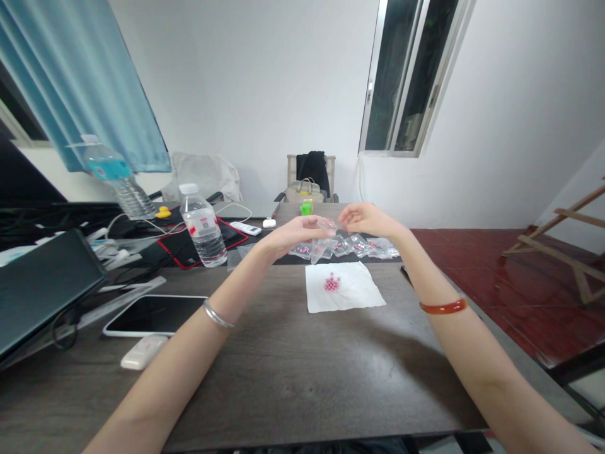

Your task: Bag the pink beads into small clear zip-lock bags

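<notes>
Above the far part of the desk, my left hand [302, 231] pinches a small clear plastic bag [327, 224] between thumb and fingers. My right hand [363, 219] hovers just right of the bag, fingers loosely bent and apart, with nothing visible in them. Below both hands, a white paper sheet [366, 290] lies on the desk, bearing a small cluster of round pink beads [331, 284]. Behind the sheet, several clear bags [359, 246] with pink beads inside lie in a row, partly hidden by my hands.
Left on the desk [302, 378] are a tablet [155, 314], a white case [144, 352], a laptop [45, 290] and two water bottles, one upright [203, 227], one tilted [116, 176]. A green box [307, 208] stands farther back. A dark object [406, 275] lies by my right forearm.
</notes>
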### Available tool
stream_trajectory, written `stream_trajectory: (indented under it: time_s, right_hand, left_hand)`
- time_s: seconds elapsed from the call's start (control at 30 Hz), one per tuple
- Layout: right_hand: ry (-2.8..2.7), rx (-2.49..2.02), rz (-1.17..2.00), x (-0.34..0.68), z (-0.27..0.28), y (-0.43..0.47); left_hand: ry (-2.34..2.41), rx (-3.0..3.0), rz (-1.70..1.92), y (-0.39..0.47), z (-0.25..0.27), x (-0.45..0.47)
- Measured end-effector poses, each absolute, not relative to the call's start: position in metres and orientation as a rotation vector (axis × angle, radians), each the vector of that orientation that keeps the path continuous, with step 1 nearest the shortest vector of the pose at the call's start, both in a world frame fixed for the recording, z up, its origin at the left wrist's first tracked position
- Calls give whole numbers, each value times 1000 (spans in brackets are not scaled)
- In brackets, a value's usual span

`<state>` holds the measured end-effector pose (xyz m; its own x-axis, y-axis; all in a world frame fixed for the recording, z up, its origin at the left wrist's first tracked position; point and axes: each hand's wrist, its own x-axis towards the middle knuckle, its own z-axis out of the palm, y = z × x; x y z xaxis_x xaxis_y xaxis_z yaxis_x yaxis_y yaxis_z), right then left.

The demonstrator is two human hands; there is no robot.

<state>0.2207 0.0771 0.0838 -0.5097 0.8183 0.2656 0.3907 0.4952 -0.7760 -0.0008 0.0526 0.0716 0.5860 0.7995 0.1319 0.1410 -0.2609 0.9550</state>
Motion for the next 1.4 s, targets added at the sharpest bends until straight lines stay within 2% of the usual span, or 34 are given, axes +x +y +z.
stream_trajectory:
  time_s: [0.13,0.4,0.63,0.83,0.97,1.1,1.4]
  right_hand:
    - [-1956,-888,819,214,100,58]
    - [-2052,-770,845,195,100,46]
    - [-1984,-829,866,199,102,46]
    - [-1886,-1016,735,209,91,67]
    - [-2189,-1176,767,212,66,88]
    - [-2616,-1261,991,202,39,95]
    - [-2727,-1292,889,177,5,96]
  left_hand:
    - [794,1777,732,51,71,1]
    - [712,1787,743,52,69,2]
    - [722,1765,759,48,73,1]
    - [719,1743,818,47,75,-1]
    - [733,1704,832,49,74,0]
    - [759,1709,838,50,75,0]
    - [732,1658,836,48,77,-1]
